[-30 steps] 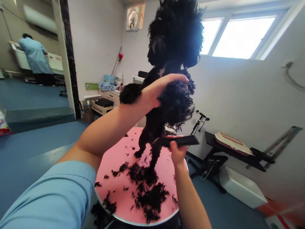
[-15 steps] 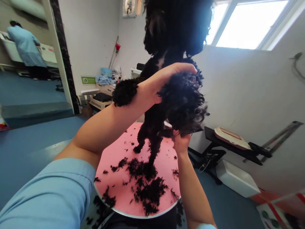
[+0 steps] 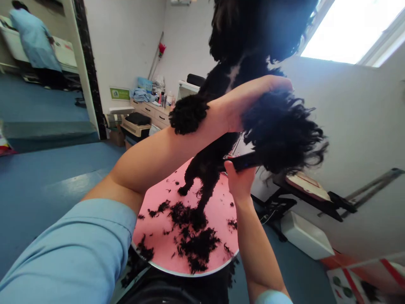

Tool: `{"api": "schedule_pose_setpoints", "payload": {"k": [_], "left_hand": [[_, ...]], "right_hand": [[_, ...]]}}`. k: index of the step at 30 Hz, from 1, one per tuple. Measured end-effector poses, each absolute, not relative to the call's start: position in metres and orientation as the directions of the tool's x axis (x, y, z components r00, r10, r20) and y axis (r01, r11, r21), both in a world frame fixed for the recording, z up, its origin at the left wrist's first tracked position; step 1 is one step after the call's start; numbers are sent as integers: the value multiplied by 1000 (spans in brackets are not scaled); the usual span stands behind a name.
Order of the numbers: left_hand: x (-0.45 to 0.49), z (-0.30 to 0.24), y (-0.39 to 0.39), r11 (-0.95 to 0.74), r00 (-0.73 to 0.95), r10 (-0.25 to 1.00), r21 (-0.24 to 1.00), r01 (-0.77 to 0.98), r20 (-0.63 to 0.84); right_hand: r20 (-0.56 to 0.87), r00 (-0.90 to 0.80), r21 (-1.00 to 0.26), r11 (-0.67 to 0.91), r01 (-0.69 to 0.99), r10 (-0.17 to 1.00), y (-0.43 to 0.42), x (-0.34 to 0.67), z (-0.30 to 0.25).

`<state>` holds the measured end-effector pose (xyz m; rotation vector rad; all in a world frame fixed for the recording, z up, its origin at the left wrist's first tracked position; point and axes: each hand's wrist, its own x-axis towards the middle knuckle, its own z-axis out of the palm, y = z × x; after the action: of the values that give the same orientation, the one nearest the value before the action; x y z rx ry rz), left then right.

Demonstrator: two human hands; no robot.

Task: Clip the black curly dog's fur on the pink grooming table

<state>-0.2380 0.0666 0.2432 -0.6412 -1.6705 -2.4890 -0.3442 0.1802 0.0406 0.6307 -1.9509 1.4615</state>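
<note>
A black curly-haired dog (image 3: 217,84) stands upright on its hind legs on a round pink table (image 3: 221,211). My left hand (image 3: 253,95) is closed around one shaggy front leg (image 3: 284,131), holding it raised; the fingers are partly hidden behind the fur. The dog's other front paw (image 3: 188,114) rests over my left forearm. Below the raised leg, my right hand (image 3: 240,181) grips a dark hair clipper (image 3: 243,161). The clipper's right end disappears at the fur of that leg. Cut black hair (image 3: 199,247) lies in clumps around the hind feet.
A black stand (image 3: 310,198) with a beige tray and a white bin (image 3: 305,234) are at the right. Behind at left are a drawer cabinet (image 3: 152,112) with bottles and a pet carrier (image 3: 134,126). Through the doorway, a person in blue (image 3: 34,40) bends over a white tub.
The raised front leg and my left hand have shifted right in view. My right hand has turned, and more of the clipper shows. The camera view has tilted slightly.
</note>
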Motion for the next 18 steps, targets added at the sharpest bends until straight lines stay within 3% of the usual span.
{"api": "schedule_pose_setpoints", "payload": {"k": [6, 8, 10, 12, 15, 18], "left_hand": [[-220, 244, 70, -296, -952, 64, 917, 268, 299], [-210, 242, 70, -273, -937, 23, 904, 329, 348], [-207, 240, 71, -270, -906, 3, 873, 407, 424], [-212, 239, 71, -282, -898, 55, 870, 405, 436], [-229, 241, 72, -329, -901, 157, 881, 339, 405], [-236, 243, 71, -348, -892, 162, 870, 348, 422]], "right_hand": [[580, -787, -601, 542, -587, -209, 158, -326, 20], [603, -786, -587, 590, -553, -137, 162, -324, 24], [670, -742, -609, 588, -532, 22, 165, -328, 31], [693, -717, -603, 600, -526, 69, 164, -335, 29], [631, -762, -516, 654, -554, -148, 155, -334, -2], [530, -756, -420, 655, -628, -385, 156, -321, -39]]}}
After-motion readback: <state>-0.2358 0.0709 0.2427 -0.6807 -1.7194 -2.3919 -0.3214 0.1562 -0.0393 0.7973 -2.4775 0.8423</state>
